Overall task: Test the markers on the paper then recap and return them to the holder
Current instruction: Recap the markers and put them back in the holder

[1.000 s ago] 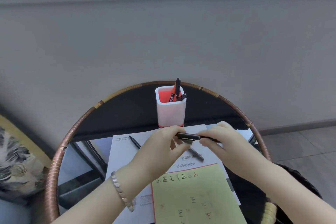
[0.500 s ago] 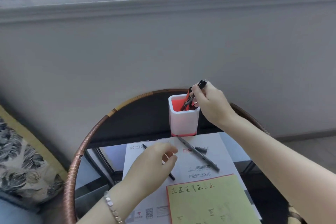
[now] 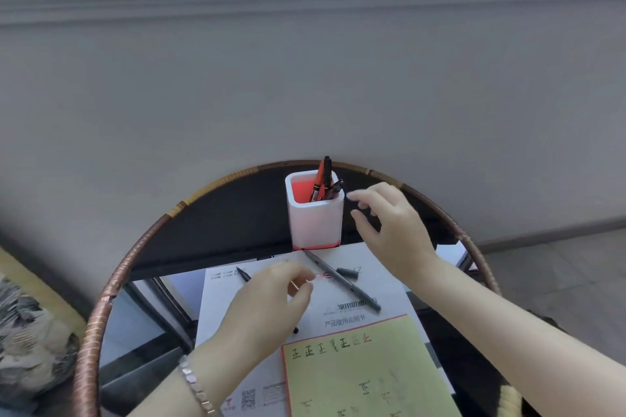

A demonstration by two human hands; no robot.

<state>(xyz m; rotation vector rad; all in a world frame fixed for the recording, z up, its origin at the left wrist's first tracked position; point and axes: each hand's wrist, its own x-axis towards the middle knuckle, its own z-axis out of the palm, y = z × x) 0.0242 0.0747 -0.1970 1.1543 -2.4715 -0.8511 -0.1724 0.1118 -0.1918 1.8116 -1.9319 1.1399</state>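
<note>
I see right grip (image 3: 389, 227) hovering just right of holder (image 3: 315, 223), fingers loose and spread, nothing in it. Markers (image 3: 324, 179) stand inside holder, leaning right. Left grip (image 3: 267, 308) over white sheet (image 3: 223, 301), fingers loosely curled, looks empty; black pen (image 3: 243, 273) passes beneath it, contact hard to judge. Grey marker (image 3: 342, 281) lies uncapped on sheet, cap (image 3: 347, 272) just beside it. Yellow-green paper (image 3: 366, 369) with test marks overlaps sheet's near edge on desk (image 3: 111, 284).

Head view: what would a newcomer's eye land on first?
The white square holder with a red inside, bristling with markers near the round table's far edge, with the empty right hand spread just beside it. Nearer, a grey uncapped marker lies on the white sheet, its cap beside it.
</note>
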